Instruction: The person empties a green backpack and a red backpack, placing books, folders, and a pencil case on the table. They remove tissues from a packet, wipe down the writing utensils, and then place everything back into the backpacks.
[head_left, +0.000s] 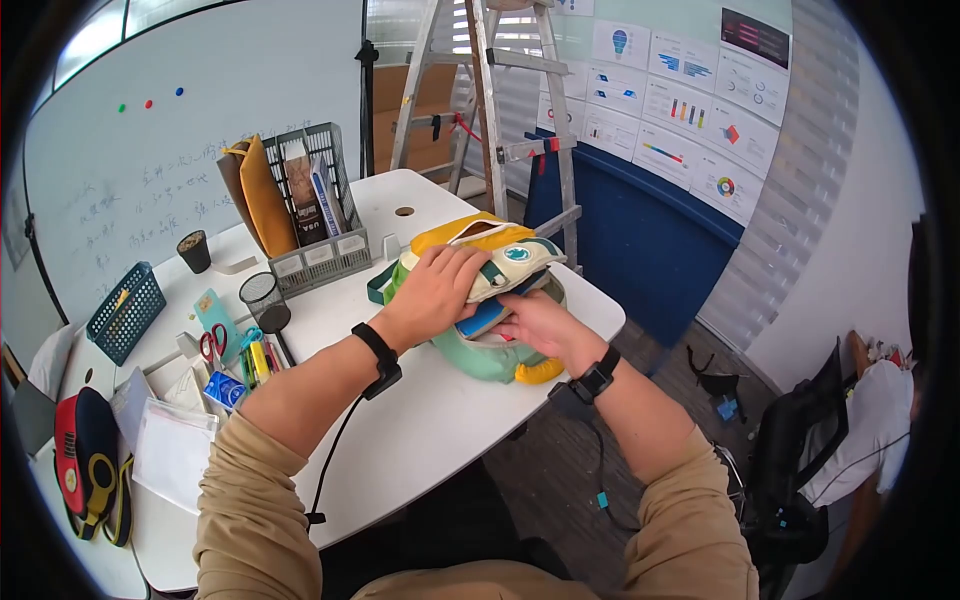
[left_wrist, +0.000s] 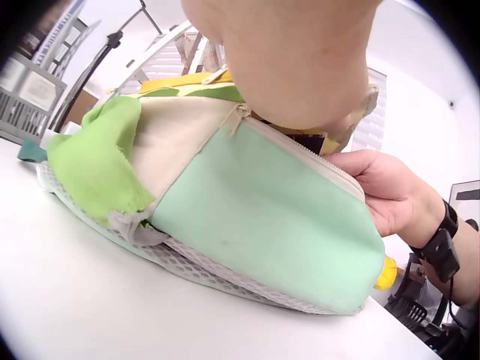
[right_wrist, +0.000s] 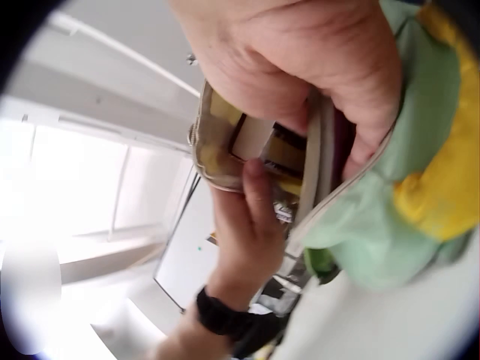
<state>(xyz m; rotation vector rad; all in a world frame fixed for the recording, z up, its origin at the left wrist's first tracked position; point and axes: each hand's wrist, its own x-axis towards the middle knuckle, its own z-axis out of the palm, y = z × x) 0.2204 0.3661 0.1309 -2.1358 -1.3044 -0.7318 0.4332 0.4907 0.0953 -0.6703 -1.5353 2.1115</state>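
A small green, cream and yellow backpack (head_left: 480, 362) lies on the white table with its zipped opening spread. My left hand (head_left: 436, 288) holds back the cream front panel (head_left: 515, 268); in the right wrist view its thumb reaches inside the rim. My right hand (head_left: 548, 325) is partly inside the opening, thumb and fingers on either side of a thin, flat blue book (head_left: 486, 316). A boxy item (right_wrist: 255, 139) with pale and dark faces shows deeper in the bag. The right fingertips are partly hidden by the bag's mint-green side (left_wrist: 270, 217).
Left of the bag stand a grey file rack (head_left: 325, 262) with books and envelopes, a mesh cup (head_left: 262, 292), scissors (head_left: 214, 342) and pens. A blue basket (head_left: 126, 312), a potted plant (head_left: 194, 252) and a dark red-trimmed bag (head_left: 88, 455) sit farther left. A stepladder (head_left: 490, 110) stands behind the table.
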